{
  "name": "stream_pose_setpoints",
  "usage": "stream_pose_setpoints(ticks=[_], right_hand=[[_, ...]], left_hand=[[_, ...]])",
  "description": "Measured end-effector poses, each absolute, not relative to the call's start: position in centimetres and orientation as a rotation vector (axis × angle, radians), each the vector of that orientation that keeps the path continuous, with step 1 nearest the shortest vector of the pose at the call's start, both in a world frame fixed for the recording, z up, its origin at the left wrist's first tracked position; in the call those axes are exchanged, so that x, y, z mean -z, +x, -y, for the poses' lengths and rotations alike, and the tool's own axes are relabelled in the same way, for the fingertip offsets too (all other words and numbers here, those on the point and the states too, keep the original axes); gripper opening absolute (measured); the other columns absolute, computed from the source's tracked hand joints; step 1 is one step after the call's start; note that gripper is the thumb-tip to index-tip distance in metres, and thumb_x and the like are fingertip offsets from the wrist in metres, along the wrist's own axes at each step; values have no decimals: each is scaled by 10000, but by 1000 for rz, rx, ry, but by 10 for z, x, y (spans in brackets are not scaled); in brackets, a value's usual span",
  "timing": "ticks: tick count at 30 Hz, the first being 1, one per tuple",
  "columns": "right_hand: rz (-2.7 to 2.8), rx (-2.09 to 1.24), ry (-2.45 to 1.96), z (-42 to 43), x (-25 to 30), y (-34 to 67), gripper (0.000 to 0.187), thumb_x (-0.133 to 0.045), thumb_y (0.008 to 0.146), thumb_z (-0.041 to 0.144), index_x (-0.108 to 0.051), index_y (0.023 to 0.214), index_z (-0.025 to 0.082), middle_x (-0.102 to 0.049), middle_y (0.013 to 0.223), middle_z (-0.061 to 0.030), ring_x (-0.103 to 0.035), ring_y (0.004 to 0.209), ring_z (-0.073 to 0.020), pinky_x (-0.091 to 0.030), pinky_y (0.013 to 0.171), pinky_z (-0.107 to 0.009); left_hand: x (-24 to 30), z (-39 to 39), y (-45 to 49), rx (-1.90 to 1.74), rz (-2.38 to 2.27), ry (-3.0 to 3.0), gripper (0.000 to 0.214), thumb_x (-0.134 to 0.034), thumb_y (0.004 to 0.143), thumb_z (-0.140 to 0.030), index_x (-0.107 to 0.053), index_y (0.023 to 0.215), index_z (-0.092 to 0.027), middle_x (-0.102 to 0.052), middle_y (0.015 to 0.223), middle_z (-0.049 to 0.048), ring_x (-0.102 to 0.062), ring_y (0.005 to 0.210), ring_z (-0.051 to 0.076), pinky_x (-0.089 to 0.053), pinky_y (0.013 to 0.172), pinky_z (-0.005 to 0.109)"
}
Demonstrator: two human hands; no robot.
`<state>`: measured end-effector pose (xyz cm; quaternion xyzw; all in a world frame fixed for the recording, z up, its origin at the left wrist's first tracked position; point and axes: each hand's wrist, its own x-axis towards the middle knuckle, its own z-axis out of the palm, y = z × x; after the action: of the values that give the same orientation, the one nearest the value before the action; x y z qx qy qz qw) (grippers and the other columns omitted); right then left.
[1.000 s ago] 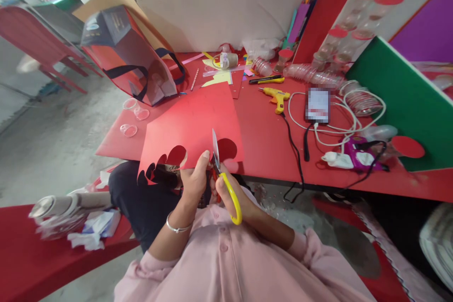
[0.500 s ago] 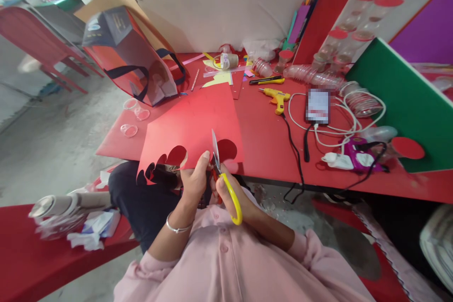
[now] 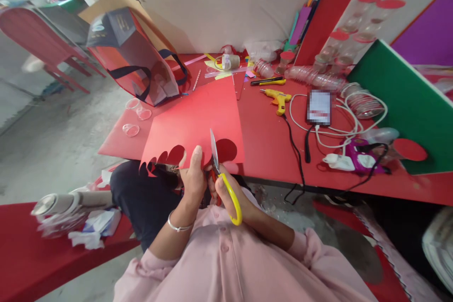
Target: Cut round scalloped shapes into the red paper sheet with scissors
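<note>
My left hand [image 3: 193, 177] pinches the near edge of a big red paper sheet [image 3: 194, 120], thumb on top. The sheet's near edge has several round cut-outs. My right hand [image 3: 230, 193] is closed in the yellow handles of a pair of scissors [image 3: 221, 174]. The blades point away from me and stand in the sheet just right of my left thumb. The sheet rests partly on the red table [image 3: 269, 141] and hangs over my lap.
A yellow glue gun [image 3: 278, 99], a phone [image 3: 318, 107] with white cables, and a purple tool [image 3: 357, 155] lie right of the sheet. Stacked clear cups [image 3: 311, 75] and a green board [image 3: 406, 104] stand far right. A red bag [image 3: 130, 61] stands at the left; clear lids [image 3: 136, 115] lie by it.
My left thumb has slid a little further up the sheet. The sheet has turned slightly and its far edge has lifted. The scissors stay in nearly the same place.
</note>
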<state>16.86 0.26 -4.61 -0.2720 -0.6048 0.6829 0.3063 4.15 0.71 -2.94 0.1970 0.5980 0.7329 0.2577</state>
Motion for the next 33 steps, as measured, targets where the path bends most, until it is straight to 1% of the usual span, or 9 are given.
stream_pose_setpoints(ticks=[2,6,11,15,18,22,25,29,33], right_hand=[[1583,-1848,-701,-1,49,169,795,-402,1061,947,-593,1377,243,-514,761,24,-471,607,-197,-432,544,-375],[1542,-1883,-681,2,57,170,731,-420,1072,927,-595,1271,246,-512,777,20,-490,604,-186,-441,549,-366],[1538,-1899,-704,3,58,170,745,-411,1055,949,-581,1262,254,-531,768,15,-513,619,-200,-455,563,-369],[1574,-1854,-683,2,58,170,751,-393,1053,955,-590,1238,255,-514,790,14,-480,614,-189,-435,559,-366],[1572,-1861,-681,3,59,170,755,-388,1051,959,-600,1227,256,-517,778,15,-487,613,-191,-440,566,-366],[1551,-1895,-691,5,60,170,804,-401,1033,976,-601,1317,251,-528,739,22,-502,589,-195,-444,549,-361],[1539,-1884,-677,6,59,170,805,-397,1053,954,-602,1381,248,-510,716,31,-488,577,-193,-436,540,-356],[1546,-1869,-662,5,60,170,794,-407,1066,937,-608,1388,240,-505,773,23,-467,592,-178,-426,545,-353],[1543,-1883,-672,4,61,170,827,-416,1041,965,-609,1392,241,-483,785,29,-425,600,-171,-423,549,-351]], left_hand=[[29,-8,43,-1997,-1639,509,471,-892,871,-627,-670,865,-211,-658,744,-17,-649,644,150,-555,587,276],[29,-8,46,-1980,-1648,437,482,-910,853,-617,-658,852,-207,-619,703,-41,-625,601,138,-550,559,272],[30,-8,47,-1988,-1653,421,477,-891,861,-619,-648,843,-209,-617,697,-41,-598,574,128,-535,531,263],[31,-8,46,-2005,-1662,435,457,-898,860,-603,-670,862,-207,-651,745,-27,-633,628,145,-538,573,279],[32,-7,45,-2010,-1670,454,447,-902,854,-601,-698,884,-204,-661,753,-22,-644,649,155,-540,600,290],[30,-7,45,-2011,-1655,472,451,-891,861,-614,-703,884,-205,-672,759,-16,-643,639,151,-533,583,279],[30,-6,45,-1996,-1639,469,456,-882,871,-621,-697,874,-205,-664,746,-18,-637,616,146,-532,556,270],[33,-6,42,-2004,-1650,470,450,-899,866,-602,-701,870,-198,-666,751,-17,-643,628,148,-550,569,274],[35,-8,39,-2030,-1623,501,450,-906,873,-581,-680,837,-194,-654,748,-25,-617,622,134,-551,584,270]])
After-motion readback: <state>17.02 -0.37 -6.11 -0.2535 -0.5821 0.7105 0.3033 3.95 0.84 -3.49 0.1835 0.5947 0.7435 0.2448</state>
